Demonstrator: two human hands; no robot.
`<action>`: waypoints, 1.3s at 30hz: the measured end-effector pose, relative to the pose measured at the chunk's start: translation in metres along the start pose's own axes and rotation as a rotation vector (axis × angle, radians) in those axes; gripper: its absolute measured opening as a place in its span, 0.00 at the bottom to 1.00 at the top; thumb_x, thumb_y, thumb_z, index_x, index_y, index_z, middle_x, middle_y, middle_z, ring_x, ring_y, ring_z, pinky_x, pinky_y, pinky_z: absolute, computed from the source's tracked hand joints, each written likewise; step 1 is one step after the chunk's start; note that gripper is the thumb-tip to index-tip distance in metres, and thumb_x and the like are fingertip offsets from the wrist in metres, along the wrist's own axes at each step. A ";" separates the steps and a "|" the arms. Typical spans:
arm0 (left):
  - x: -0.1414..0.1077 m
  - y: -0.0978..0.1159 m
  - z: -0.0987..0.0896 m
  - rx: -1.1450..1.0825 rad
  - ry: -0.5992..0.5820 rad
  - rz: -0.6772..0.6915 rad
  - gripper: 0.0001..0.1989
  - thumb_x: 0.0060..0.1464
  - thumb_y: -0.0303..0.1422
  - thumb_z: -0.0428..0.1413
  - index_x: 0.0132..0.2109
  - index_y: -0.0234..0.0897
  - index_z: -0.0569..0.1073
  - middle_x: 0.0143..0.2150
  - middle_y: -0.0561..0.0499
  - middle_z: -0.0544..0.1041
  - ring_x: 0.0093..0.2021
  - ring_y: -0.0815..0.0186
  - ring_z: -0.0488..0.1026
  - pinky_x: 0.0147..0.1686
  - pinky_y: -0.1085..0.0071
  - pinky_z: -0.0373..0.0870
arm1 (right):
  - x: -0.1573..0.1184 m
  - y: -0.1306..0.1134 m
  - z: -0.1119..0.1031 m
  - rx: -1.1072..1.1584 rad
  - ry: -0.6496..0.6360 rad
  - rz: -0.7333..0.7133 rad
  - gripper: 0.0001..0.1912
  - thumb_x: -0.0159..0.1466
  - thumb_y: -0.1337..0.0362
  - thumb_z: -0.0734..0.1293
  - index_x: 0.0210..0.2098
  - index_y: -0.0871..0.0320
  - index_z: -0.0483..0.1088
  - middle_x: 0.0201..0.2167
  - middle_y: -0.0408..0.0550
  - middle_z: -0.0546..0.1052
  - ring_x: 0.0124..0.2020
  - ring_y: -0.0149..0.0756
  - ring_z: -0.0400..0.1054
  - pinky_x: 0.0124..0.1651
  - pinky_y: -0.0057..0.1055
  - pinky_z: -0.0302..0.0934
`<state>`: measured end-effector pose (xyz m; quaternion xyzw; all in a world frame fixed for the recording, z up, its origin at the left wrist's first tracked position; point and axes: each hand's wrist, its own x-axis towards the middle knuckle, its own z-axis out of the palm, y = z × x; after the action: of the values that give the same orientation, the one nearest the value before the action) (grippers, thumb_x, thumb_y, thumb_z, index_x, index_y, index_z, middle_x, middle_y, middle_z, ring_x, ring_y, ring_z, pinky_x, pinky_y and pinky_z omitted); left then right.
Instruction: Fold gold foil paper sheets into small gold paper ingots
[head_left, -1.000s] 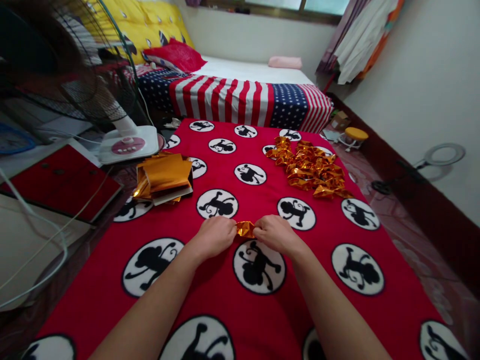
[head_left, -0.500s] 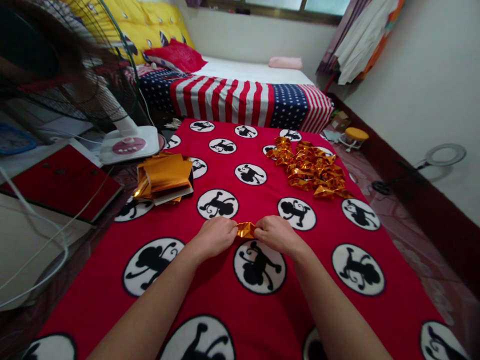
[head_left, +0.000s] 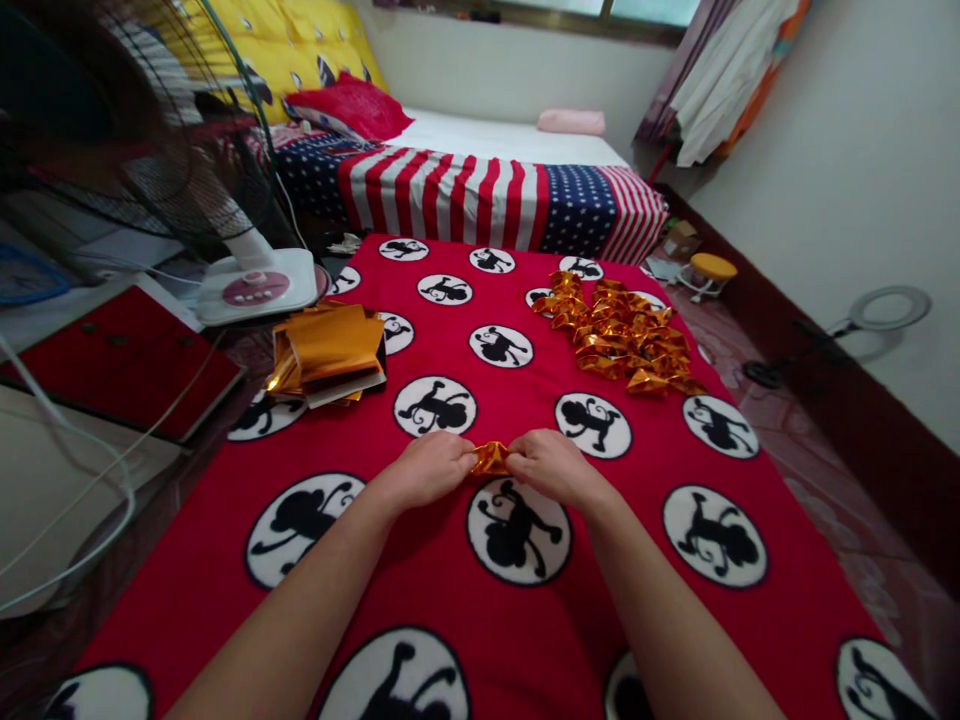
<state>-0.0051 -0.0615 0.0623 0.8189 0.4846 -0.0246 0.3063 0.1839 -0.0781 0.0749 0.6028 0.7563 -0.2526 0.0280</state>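
Note:
A small folded piece of shiny gold foil paper (head_left: pixel 491 459) is held between my hands over the red cloth (head_left: pixel 517 400) with monkey prints. My left hand (head_left: pixel 433 466) is closed on its left end, and my right hand (head_left: pixel 553 464) is closed on its right end. The fingertips of both hands are partly hidden behind the knuckles. To the left, a stack of flat gold foil sheets (head_left: pixel 337 345) lies on the cloth. Several folded gold foil pieces (head_left: pixel 619 335) are heaped at the far right of the cloth.
A standing fan (head_left: pixel 255 285) is at the left, beside a red-topped box (head_left: pixel 112 350) and loose cables. Beyond the cloth is a bed (head_left: pixel 480 200) with a striped and starred cover. On the right floor are a yellow stool (head_left: pixel 712 267) and a ring light (head_left: pixel 891 308).
The foil piece between my hands looks slightly more creased and peaked in the middle. Both hands keep nearly the same place and grip.

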 end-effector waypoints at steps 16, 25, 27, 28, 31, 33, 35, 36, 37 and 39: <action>0.004 -0.008 0.007 -0.275 0.005 0.030 0.15 0.54 0.34 0.43 0.23 0.36 0.64 0.22 0.52 0.66 0.25 0.68 0.61 0.26 0.70 0.54 | 0.001 0.003 -0.001 0.043 -0.012 -0.001 0.15 0.59 0.66 0.59 0.23 0.59 0.75 0.21 0.45 0.73 0.22 0.28 0.61 0.25 0.28 0.42; 0.007 -0.021 0.018 -0.714 -0.050 -0.002 0.11 0.49 0.36 0.46 0.22 0.37 0.59 0.19 0.57 0.58 0.20 0.72 0.53 0.23 0.71 0.48 | 0.000 0.004 -0.001 0.179 -0.049 -0.025 0.13 0.56 0.65 0.59 0.20 0.60 0.71 0.18 0.42 0.68 0.22 0.28 0.59 0.25 0.27 0.44; 0.009 -0.023 0.019 -0.749 -0.050 -0.001 0.12 0.49 0.36 0.46 0.22 0.37 0.59 0.18 0.57 0.58 0.20 0.73 0.52 0.23 0.71 0.47 | 0.000 0.006 -0.003 0.252 -0.074 -0.051 0.13 0.56 0.64 0.59 0.19 0.59 0.69 0.17 0.41 0.67 0.21 0.28 0.59 0.25 0.26 0.45; 0.009 -0.024 0.019 -0.772 -0.071 0.007 0.12 0.49 0.37 0.47 0.22 0.37 0.59 0.18 0.57 0.57 0.20 0.73 0.51 0.23 0.71 0.47 | 0.000 0.007 -0.003 0.285 -0.079 -0.053 0.12 0.55 0.64 0.59 0.19 0.59 0.68 0.16 0.41 0.66 0.21 0.27 0.58 0.25 0.26 0.45; 0.007 -0.026 0.017 -0.816 -0.165 0.045 0.12 0.48 0.38 0.48 0.22 0.37 0.58 0.18 0.57 0.56 0.20 0.73 0.51 0.22 0.71 0.46 | 0.003 0.009 -0.001 0.354 -0.067 -0.017 0.11 0.54 0.65 0.58 0.18 0.59 0.66 0.15 0.39 0.62 0.19 0.27 0.56 0.24 0.26 0.43; 0.006 -0.026 0.015 -0.812 -0.218 0.054 0.12 0.47 0.37 0.49 0.22 0.37 0.58 0.18 0.58 0.57 0.20 0.73 0.51 0.22 0.71 0.46 | 0.005 0.011 0.003 0.380 -0.060 0.014 0.10 0.53 0.65 0.58 0.18 0.59 0.66 0.14 0.39 0.61 0.18 0.27 0.54 0.23 0.27 0.42; 0.007 -0.025 0.015 -0.804 -0.226 0.056 0.11 0.47 0.37 0.49 0.23 0.37 0.59 0.19 0.57 0.58 0.20 0.73 0.51 0.22 0.71 0.46 | 0.005 0.012 0.005 0.403 -0.064 0.034 0.10 0.53 0.65 0.58 0.19 0.59 0.66 0.14 0.39 0.61 0.18 0.27 0.54 0.23 0.27 0.42; 0.008 -0.025 0.016 -0.802 -0.210 0.050 0.11 0.47 0.37 0.49 0.23 0.37 0.59 0.19 0.57 0.58 0.20 0.73 0.51 0.22 0.71 0.46 | 0.005 0.012 0.006 0.416 -0.071 0.037 0.09 0.53 0.65 0.58 0.19 0.59 0.66 0.14 0.39 0.61 0.18 0.27 0.53 0.23 0.27 0.42; 0.009 -0.025 0.016 -0.801 -0.180 0.036 0.11 0.48 0.37 0.48 0.22 0.37 0.59 0.18 0.57 0.57 0.20 0.73 0.51 0.22 0.71 0.46 | 0.004 0.013 0.006 0.428 -0.080 0.033 0.10 0.53 0.65 0.59 0.18 0.59 0.66 0.14 0.38 0.60 0.18 0.27 0.53 0.23 0.27 0.42; 0.011 -0.025 0.019 -0.801 -0.103 -0.007 0.11 0.48 0.37 0.47 0.22 0.37 0.59 0.18 0.58 0.57 0.19 0.73 0.50 0.22 0.70 0.44 | 0.003 0.014 0.005 0.451 -0.107 0.006 0.10 0.53 0.64 0.59 0.18 0.59 0.65 0.14 0.38 0.59 0.18 0.26 0.52 0.23 0.27 0.42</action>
<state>-0.0145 -0.0548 0.0316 0.6308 0.4428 0.1242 0.6250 0.1946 -0.0755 0.0652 0.5819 0.6763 -0.4467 -0.0668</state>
